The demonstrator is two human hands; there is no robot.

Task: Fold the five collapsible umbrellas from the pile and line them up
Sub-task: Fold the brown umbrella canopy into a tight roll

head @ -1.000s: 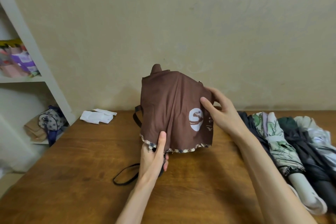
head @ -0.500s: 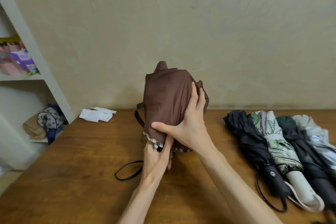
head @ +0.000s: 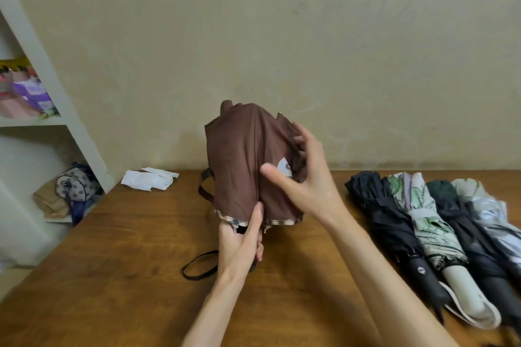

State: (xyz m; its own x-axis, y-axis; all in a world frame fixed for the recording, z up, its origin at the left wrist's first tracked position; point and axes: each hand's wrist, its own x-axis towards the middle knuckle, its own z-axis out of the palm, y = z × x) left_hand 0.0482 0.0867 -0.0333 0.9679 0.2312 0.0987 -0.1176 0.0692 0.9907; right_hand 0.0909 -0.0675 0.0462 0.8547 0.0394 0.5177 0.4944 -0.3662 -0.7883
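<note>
Near the middle of the table point(head: 127, 262), just above the wood, I hold the brown umbrella point(head: 239, 160) with its tip up at 12 o'clock. A moment ago my right hand point(head: 307, 177) lay flat round the cloth and hugged it. Now it has come off the front and slid to the 3 o'clock side. Its fingers are bent and hooked into the loose folds there, and the thumb sticks out free. My left hand point(head: 242, 245) has not moved. It grips the handle under the checked edge at 6 o'clock, with the thumb pointing up along the cloth. I think this means I am turning the cloth fold by fold, so it can wrap tight. The brown one is not rolled up yet, and its strap point(head: 204, 191) hangs loose at 9 o'clock. Four umbrellas lie side by side at 3 o'clock, touching each other: a dark blue one point(head: 386, 222), a flower one point(head: 423, 214), a dark green one point(head: 462, 222) and a pale one point(head: 490, 214). So this looks like the last of the five. As for writing, the white round mark point(head: 284, 167) was in full view a second ago, but now my hand and the folds hide most of it, and I cannot read it. The dark blue umbrella has a small pale mark point(head: 421, 269) on its handle, with no letters I can tell.
</note>
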